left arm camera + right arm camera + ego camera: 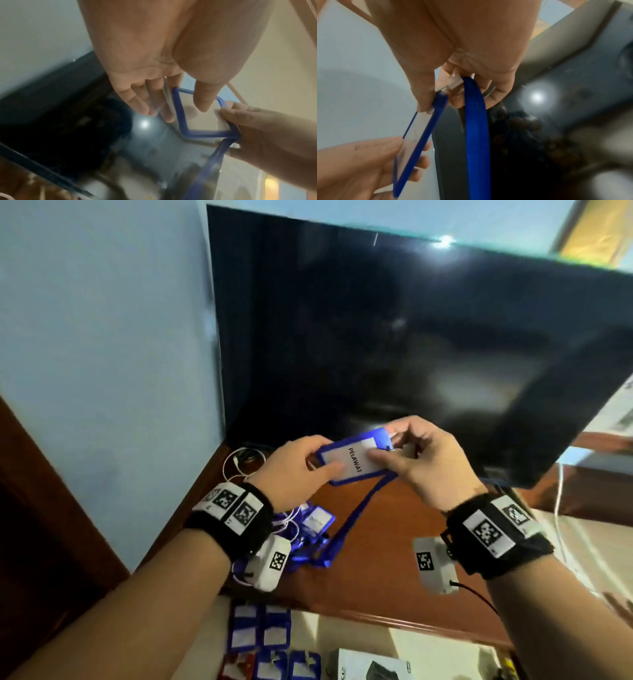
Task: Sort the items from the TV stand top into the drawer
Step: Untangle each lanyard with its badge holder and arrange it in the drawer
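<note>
The white card in the blue badge holder (pixel 356 461) reads "PELAWAT" in black capitals, its last letter partly covered by a finger. The print on the white box (pixel 370 666) at the bottom edge is too small to read

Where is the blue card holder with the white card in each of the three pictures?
Head view: the blue-framed plastic card holder is at the centre, held between the left hand and right hand.
Left wrist view: right of centre, under the fingertips.
Right wrist view: lower left, seen edge-on.
Shared landmark: the black television screen behind it.
</note>
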A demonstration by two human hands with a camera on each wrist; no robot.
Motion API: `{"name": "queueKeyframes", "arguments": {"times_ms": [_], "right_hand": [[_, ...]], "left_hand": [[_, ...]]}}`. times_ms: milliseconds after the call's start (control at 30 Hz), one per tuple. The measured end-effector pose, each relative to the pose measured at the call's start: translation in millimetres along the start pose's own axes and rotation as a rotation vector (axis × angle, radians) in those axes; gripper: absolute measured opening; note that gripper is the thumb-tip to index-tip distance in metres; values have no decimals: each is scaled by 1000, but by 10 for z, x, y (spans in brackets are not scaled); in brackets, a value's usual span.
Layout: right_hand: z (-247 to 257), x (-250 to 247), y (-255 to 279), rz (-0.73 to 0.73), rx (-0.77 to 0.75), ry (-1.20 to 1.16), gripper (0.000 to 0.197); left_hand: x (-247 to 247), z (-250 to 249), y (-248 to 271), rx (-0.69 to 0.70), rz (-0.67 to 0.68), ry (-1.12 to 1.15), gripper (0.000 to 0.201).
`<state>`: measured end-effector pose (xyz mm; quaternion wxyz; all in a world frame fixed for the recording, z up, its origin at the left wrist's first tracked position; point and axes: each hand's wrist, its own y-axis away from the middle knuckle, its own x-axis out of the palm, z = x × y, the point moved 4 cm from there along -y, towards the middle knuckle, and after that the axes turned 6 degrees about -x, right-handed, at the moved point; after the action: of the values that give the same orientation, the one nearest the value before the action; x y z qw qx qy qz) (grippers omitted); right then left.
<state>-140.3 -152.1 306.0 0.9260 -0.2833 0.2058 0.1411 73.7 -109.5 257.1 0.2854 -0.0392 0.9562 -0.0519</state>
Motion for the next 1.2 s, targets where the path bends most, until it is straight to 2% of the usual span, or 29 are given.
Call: {"name": "queueKeyframes", "arguments": {"times_ms": [67, 133, 200, 267, 333, 433, 533, 567, 633, 700, 733, 767, 800, 900, 933, 1000, 1067, 1200], "right_hand": [[41, -183, 44, -80, -5, 53, 37], [26, -358, 168, -266, 2, 223, 47], [54, -444, 374, -417, 87, 336, 49], [80, -359, 534, -333, 211, 241, 52], [78, -226, 643, -208, 263, 51, 48], [86, -175, 679, -110, 228, -119, 29], [231, -341, 659, -121, 198, -225, 16], [302, -408, 640, -113, 176, -246, 16], [468, -516, 603, -17, 120, -221, 17], [658, -548, 581, 147, 63, -168, 17], [758, -546, 572, 217, 37, -140, 19], [843, -550, 558, 261, 7, -103, 21], [921, -566, 542, 276, -26, -58, 23], [1033, -675, 489, 173, -108, 105, 29], [1025, -730, 485, 116, -106, 128, 32], [932, -853, 498, -2, -47, 85, 37], [806, -959, 536, -63, 44, 25, 36], [616, -1026, 627, -50, 109, -24, 28]], "left_hand": [[10, -169, -5, 6, 38, 81, 12], [41, -279, 58, 3, 21, 227, 8], [102, -333, 138, -47, -30, 408, 9], [183, -388, 244, -103, -72, 528, 13], [301, -453, 382, -120, -37, 571, 16], [461, -495, 593, -128, 46, 537, 19], [443, -383, 664, -146, 6, 427, 6], [394, -364, 665, -169, -1, 454, 12], [304, -318, 609, -150, -9, 413, 53], [269, -397, 546, -51, 56, 310, 85], [290, -476, 524, 14, 108, 286, 91], [332, -576, 510, 66, 164, 278, 89], [374, -668, 498, 99, 206, 266, 78], [424, -967, 527, 155, 256, 295, 15], [411, -1007, 538, 146, 253, 341, 10], [389, -946, 550, 87, 244, 432, 23], [329, -790, 535, 33, 188, 419, 27], [91, -587, 497, 12, -2, 287, 25]]}}
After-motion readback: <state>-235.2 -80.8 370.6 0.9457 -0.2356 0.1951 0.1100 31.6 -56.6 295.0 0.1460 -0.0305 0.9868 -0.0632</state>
